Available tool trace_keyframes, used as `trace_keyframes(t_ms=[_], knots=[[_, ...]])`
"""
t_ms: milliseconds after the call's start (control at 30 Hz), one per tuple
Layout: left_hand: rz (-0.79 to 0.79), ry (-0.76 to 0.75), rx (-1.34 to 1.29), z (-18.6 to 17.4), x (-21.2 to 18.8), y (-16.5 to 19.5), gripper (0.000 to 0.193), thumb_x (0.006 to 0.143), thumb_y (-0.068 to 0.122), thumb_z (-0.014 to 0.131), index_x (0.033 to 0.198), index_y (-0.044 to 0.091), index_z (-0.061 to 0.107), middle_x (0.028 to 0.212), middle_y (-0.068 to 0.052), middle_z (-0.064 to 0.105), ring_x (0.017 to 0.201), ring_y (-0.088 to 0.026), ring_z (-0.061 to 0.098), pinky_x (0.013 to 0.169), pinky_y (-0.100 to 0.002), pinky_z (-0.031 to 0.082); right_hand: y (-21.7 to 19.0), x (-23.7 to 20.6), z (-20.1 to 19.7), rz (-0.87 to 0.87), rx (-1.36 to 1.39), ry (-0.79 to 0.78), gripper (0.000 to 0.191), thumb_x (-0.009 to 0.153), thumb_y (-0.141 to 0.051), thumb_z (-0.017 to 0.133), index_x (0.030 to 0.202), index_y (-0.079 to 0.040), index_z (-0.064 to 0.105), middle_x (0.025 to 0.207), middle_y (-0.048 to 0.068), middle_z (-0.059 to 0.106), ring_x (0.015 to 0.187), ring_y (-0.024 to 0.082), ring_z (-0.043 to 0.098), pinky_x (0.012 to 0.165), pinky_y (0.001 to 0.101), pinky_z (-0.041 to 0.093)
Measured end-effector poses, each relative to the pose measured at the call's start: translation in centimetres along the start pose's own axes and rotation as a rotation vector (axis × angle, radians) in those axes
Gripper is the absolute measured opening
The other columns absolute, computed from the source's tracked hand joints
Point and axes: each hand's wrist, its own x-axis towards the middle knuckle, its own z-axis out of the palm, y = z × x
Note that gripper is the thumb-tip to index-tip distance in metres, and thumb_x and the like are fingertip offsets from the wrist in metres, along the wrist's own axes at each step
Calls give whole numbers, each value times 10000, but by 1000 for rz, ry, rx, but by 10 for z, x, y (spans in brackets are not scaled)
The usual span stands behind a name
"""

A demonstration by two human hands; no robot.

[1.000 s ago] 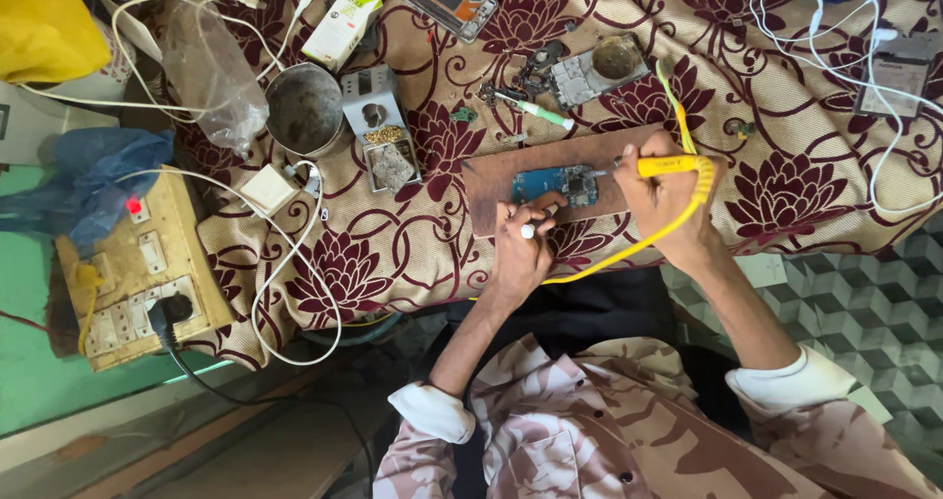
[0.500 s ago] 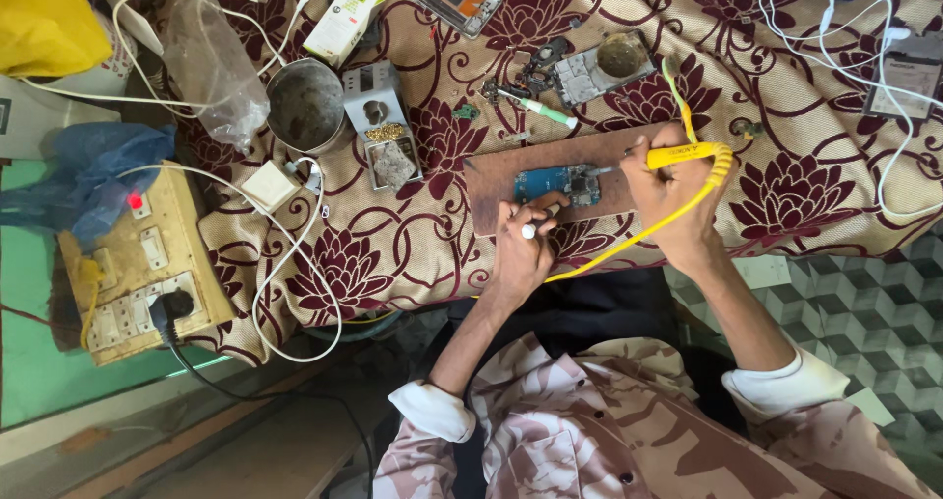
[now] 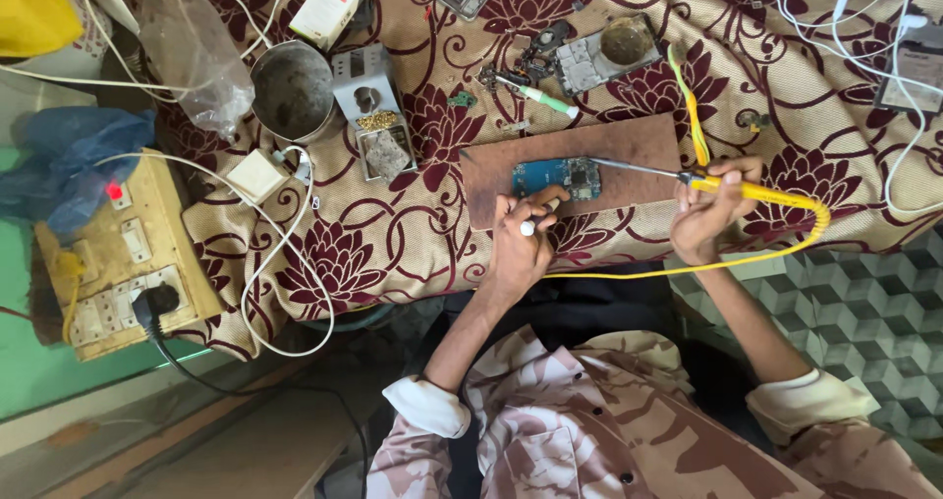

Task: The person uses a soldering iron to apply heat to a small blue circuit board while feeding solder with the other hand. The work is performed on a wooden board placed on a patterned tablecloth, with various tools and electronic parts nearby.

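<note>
Soldering step, by the look of it: your right hand [image 3: 712,209] grips the yellow soldering iron [image 3: 747,189], tip on the blue circuit board [image 3: 557,177] lying on the brown board [image 3: 570,165]. Your left hand [image 3: 521,249], just below the circuit board, pinches a thin white-tipped stick [image 3: 535,220]. Next move likely needs a steady tip on the joint. Up-left of the brown board: round metal bowl [image 3: 293,91], looks empty; small tray [image 3: 385,145] holding brass wool and a pad.

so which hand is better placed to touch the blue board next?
Right, probably. The right hand holds the yellow soldering iron, its tip reaching the blue circuit board. The left hand pins the board's edge.
</note>
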Motion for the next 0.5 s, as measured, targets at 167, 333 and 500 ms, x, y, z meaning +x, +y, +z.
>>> trace_keyframes(t_ms=[167,333,500], knots=[[-35,0,16,1,1,-1,286,714,-183,515,927,4,488,1215,-70,726,843,-288,499,882,-374,395,10,2,-5,-56,76,0,282,1123,-343,489,1039,-94,386,759,41,434,428,93,426,373,249,361],[-5,31,22,6,-4,-7,262,771,-177,539,965,-14,471,1232,-65,719,854,-267,497,894,-379,390,10,-3,-9,7,92,-2,258,1096,-332,488,1051,-96,394,883,47,456,493,113,473,353,259,391],[-1,-1,82,6,-5,-10,253,728,-176,533,897,3,474,1205,-80,732,820,-272,489,872,-376,389,16,-7,-12,-4,55,-54,251,1104,-305,497,1072,-81,388,841,45,441,483,139,479,379,289,435]])
